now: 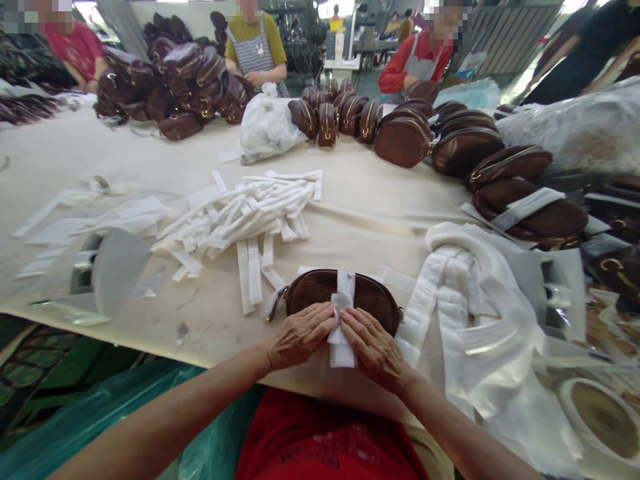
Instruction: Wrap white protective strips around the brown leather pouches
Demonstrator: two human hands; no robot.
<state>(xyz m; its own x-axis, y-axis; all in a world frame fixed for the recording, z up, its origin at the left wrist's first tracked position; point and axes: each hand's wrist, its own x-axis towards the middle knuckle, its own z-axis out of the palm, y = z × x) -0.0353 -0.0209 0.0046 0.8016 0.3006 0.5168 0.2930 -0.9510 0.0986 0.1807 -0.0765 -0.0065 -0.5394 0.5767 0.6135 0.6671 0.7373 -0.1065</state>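
Observation:
A dark brown oval bag (307, 289) lies on the table at the near edge, in front of me. A white strip (343, 355) runs across its middle and hangs over its near side. My left hand (306, 330) presses flat on the strip and the bag from the left, fingers stretched out. From the right, my right hand (373, 340) lies on the same strip with its fingers extended. The fingertips of both hands nearly meet over the strip. A zipper pull (274, 305) sticks out at the bag's left end.
White strips (250, 210) are piled beyond the bag. Tape dispensers stand left (113, 273) and right (563, 293). White wrapping (470, 320) lies close on the right. Brown bags (403, 137) line the far side, where several people work.

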